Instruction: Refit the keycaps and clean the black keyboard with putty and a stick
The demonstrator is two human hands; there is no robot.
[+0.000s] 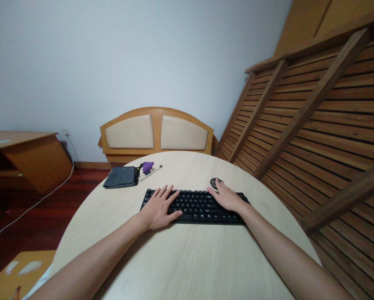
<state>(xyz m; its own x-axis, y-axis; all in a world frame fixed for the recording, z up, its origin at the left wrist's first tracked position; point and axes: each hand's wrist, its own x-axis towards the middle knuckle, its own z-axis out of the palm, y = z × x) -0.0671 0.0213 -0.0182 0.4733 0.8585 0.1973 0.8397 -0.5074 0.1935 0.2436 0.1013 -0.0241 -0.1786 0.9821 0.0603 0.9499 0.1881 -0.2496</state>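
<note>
A black keyboard (pixel 197 207) lies flat on the round, pale wood-grain table (pixel 199 254). My left hand (pixel 160 207) rests on its left part, palm down with the fingers spread. Over the keyboard's right part reaches my right hand (pixel 227 196). Its fingers and thumb are at a small black coiled cable (pixel 212 182) just beyond the keyboard's back edge, and they seem to grip it. The hand covers part of the coil. Some right-hand keys are hidden under my right hand and wrist.
At the table's back left lie a dark grey cloth (pixel 120 176), a purple cloth (pixel 148 166) and a thin brush (pixel 152 172). A wooden headboard (pixel 157 129) stands behind the table. Slatted wooden panels (pixel 299 125) lean along the right, and a desk (pixel 39 160) stands left.
</note>
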